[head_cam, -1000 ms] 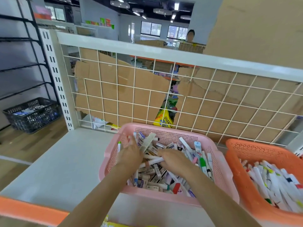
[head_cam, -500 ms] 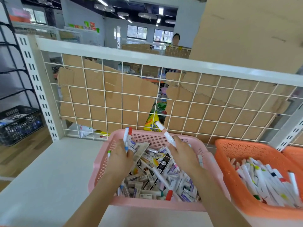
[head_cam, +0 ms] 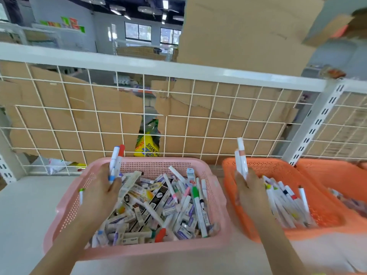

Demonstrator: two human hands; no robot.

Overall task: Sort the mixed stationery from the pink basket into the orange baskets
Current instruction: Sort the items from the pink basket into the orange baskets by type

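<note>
Shelf point(head_cam: 29, 215) under pink basket point(head_cam: 218, 197) of mixed stationery point(head_cam: 158, 211); orange basket point(head_cam: 321, 207) just right, part-filled with markers. Left hand point(head_cam: 101, 192) over pink basket, clutching two pens point(head_cam: 116, 161). Right hand point(head_cam: 248, 187) over orange basket, gripping two white markers point(head_cam: 241, 157) upright.

stationery basket point(head_cam: 216, 187) left on shelf point(head_cam: 23, 211), marker basket point(head_cam: 325, 195) just right, wire grid point(head_cam: 178, 120) behind

Beyond my hands stands a white wire grid panel point(head_cam: 178, 116), backed by torn cardboard sheets point(head_cam: 89, 120). Through the gap between them, ahead of my left hand, a yellow-and-green printed bag point(head_cam: 148, 143) shows. Up past my right hand leans a large cardboard box point(head_cam: 244, 34).
</note>
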